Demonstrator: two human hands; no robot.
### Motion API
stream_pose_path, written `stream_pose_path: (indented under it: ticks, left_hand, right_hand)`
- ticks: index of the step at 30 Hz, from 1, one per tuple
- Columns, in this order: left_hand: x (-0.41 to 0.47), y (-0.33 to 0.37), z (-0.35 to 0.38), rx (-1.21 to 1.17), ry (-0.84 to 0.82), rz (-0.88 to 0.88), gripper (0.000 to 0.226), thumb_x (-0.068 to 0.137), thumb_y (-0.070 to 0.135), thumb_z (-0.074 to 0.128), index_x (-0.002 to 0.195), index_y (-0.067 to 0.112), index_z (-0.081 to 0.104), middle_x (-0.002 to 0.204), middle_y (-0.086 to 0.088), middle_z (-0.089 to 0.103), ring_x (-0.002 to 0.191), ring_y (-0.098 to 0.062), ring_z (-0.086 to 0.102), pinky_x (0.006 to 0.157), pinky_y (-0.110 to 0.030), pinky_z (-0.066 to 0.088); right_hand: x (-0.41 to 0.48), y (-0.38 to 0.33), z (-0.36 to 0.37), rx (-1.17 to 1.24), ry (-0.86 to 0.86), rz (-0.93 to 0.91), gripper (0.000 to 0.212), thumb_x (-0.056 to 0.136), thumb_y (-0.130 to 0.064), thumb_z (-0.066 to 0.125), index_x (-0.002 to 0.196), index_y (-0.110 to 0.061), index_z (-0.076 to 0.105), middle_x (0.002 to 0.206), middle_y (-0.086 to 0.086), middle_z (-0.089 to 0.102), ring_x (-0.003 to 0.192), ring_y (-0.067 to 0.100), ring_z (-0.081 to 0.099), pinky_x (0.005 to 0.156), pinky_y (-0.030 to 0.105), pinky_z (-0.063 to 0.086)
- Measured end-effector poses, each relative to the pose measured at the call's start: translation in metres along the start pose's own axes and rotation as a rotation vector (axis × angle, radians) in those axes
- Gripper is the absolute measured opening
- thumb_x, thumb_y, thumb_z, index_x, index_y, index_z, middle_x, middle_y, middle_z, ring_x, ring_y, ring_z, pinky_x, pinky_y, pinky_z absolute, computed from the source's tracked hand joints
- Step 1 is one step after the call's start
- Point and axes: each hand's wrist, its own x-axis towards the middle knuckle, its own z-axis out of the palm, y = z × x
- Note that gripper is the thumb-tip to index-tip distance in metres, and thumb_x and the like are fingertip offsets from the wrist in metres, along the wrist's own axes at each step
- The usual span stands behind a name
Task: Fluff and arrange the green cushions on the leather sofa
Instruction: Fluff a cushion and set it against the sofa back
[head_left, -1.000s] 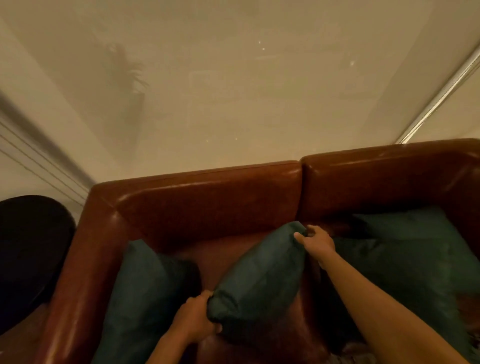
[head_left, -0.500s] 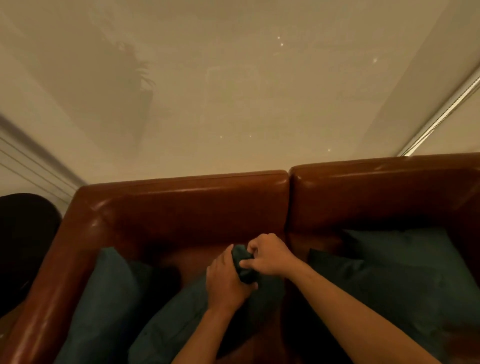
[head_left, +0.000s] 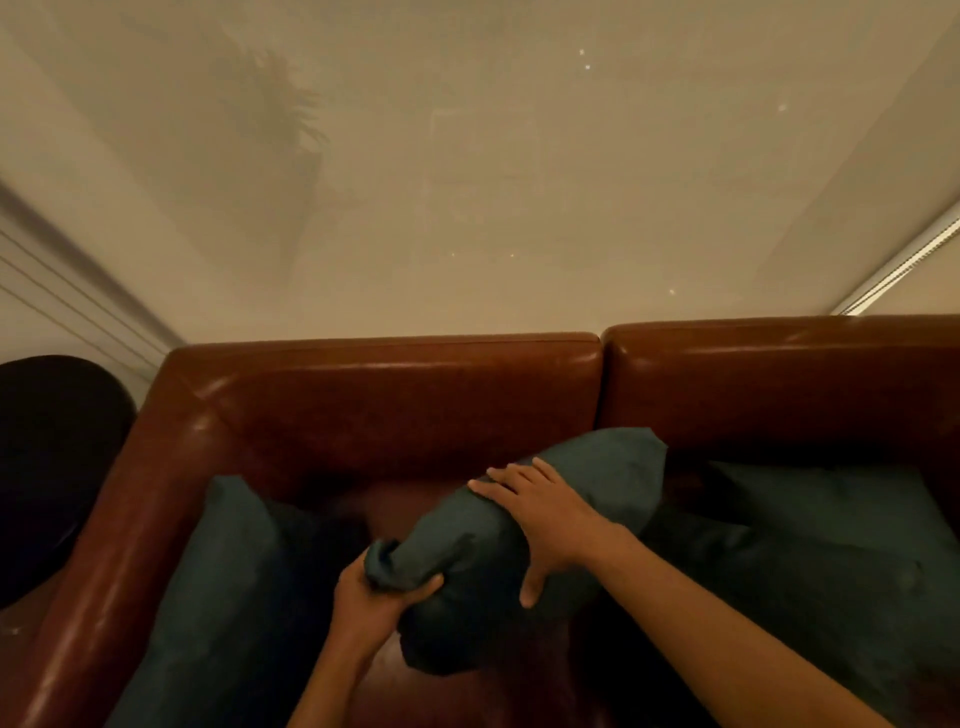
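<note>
Both hands have parted since half a second ago, when they were bunched together on one corner of the cushion. Now the left hand (head_left: 382, 597) is closed around the gathered lower corner of the middle dark green fabric cushion (head_left: 545, 525), thumb over the bunched cloth, while the right hand (head_left: 545, 512) lies flat and spread across its upper side, fingers pressing into the stuffing. That cushion is tilted, its far corner touching the backrest near the seam between the two back sections of the brown leather sofa (head_left: 395, 395).

Three green cushions show in all: a second (head_left: 228, 582) leans by the left armrest, a third (head_left: 810, 540) lies to the right, both cut off by the frame's lower edge. A dark rounded object (head_left: 47, 467) beside the armrest is too dim to identify. Behind the sofa, a pale translucent blind (head_left: 467, 182) shows a faint plant silhouette.
</note>
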Motion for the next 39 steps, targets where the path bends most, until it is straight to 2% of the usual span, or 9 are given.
stream_pose_path:
  ticks: [4, 9, 11, 15, 18, 22, 28, 33, 39]
  left_hand:
    - [0.012, -0.061, -0.002, 0.250, -0.092, -0.146, 0.051, 0.036, 0.044, 0.098, 0.078, 0.038, 0.069, 0.075, 0.000, 0.074, 0.074, -0.022, 0.069, 0.068, -0.041, 0.058]
    - [0.031, -0.066, -0.018, 0.363, -0.232, -0.068, 0.098, 0.036, 0.042, 0.094, 0.124, 0.052, 0.051, 0.118, 0.012, 0.067, 0.107, -0.015, 0.066, 0.088, -0.037, 0.058]
    - [0.038, -0.054, -0.025, 0.537, -0.340, 0.024, 0.137, 0.032, 0.054, 0.092, 0.151, 0.046, 0.025, 0.147, 0.012, 0.046, 0.131, -0.017, 0.051, 0.104, -0.038, 0.049]
    - [0.036, -0.027, -0.001, 1.037, -0.395, 0.277, 0.154, 0.036, 0.078, 0.076, 0.160, 0.030, -0.003, 0.168, -0.001, 0.014, 0.152, -0.026, 0.020, 0.121, -0.050, 0.020]
    - [0.038, -0.019, 0.035, 1.208, -0.378, 0.287, 0.160, 0.039, 0.081, 0.077, 0.159, 0.019, -0.008, 0.166, -0.018, 0.015, 0.152, -0.035, 0.016, 0.120, -0.064, 0.006]
    - [0.049, -0.020, 0.066, 1.291, -0.355, 0.274, 0.168, 0.034, 0.080, 0.081, 0.159, 0.009, -0.005, 0.152, -0.023, 0.035, 0.141, -0.038, 0.034, 0.119, -0.068, 0.005]
    - [0.066, -0.024, 0.065, 1.149, -0.350, 0.240, 0.097, 0.060, 0.046, 0.089, 0.137, 0.018, 0.037, 0.139, -0.007, 0.053, 0.128, -0.029, 0.050, 0.109, -0.044, 0.038]
    - [0.083, -0.021, 0.059, 1.129, -0.370, 0.219, 0.073, 0.064, 0.042, 0.089, 0.121, 0.018, 0.051, 0.125, -0.006, 0.067, 0.112, -0.028, 0.064, 0.092, -0.038, 0.050]
    - [0.115, 0.000, 0.053, 1.188, -0.417, 0.253, 0.071, 0.066, 0.048, 0.086, 0.123, 0.021, 0.054, 0.122, -0.006, 0.069, 0.110, -0.031, 0.066, 0.091, -0.042, 0.052]
  right_hand:
    - [0.007, 0.008, 0.069, -0.151, -0.206, 0.118, 0.148, 0.052, -0.040, 0.098, 0.162, -0.025, 0.001, 0.169, 0.009, 0.013, 0.153, 0.033, 0.015, 0.123, 0.052, 0.001]
    - [0.017, 0.004, 0.095, -0.201, -0.130, 0.162, 0.152, 0.056, -0.041, 0.096, 0.161, -0.015, -0.011, 0.163, 0.014, 0.024, 0.146, 0.035, 0.027, 0.123, 0.047, 0.017]
    - [0.028, 0.010, 0.085, -0.222, -0.122, 0.140, 0.158, 0.048, -0.047, 0.097, 0.161, -0.011, -0.008, 0.150, 0.013, 0.037, 0.132, 0.033, 0.039, 0.117, 0.044, 0.029]
    - [0.044, 0.028, 0.069, -0.318, -0.206, 0.089, 0.157, 0.042, -0.051, 0.098, 0.161, -0.014, 0.003, 0.155, 0.015, 0.031, 0.139, 0.035, 0.030, 0.119, 0.044, 0.021]
    - [0.047, 0.040, 0.069, -0.328, -0.259, 0.134, 0.158, 0.045, -0.043, 0.099, 0.162, -0.015, -0.004, 0.167, 0.017, 0.013, 0.153, 0.037, 0.013, 0.126, 0.048, 0.007]
    - [0.054, 0.046, 0.071, -0.361, -0.247, 0.164, 0.162, 0.042, -0.049, 0.098, 0.161, -0.007, -0.004, 0.159, 0.015, 0.028, 0.144, 0.034, 0.028, 0.125, 0.046, 0.007]
    - [0.054, 0.071, 0.068, -0.234, -0.253, 0.159, 0.147, 0.042, -0.053, 0.097, 0.160, -0.025, 0.013, 0.164, 0.008, 0.022, 0.154, 0.031, 0.011, 0.126, 0.049, -0.002]
    - [0.065, 0.078, 0.061, -0.123, -0.211, 0.153, 0.126, 0.045, -0.060, 0.092, 0.151, -0.021, 0.035, 0.150, 0.000, 0.048, 0.142, 0.020, 0.040, 0.126, 0.046, -0.004]
    - [0.075, 0.084, 0.052, -0.020, -0.144, 0.199, 0.080, 0.045, -0.054, 0.094, 0.114, -0.028, 0.062, 0.114, -0.005, 0.070, 0.113, 0.022, 0.061, 0.106, 0.036, 0.040]
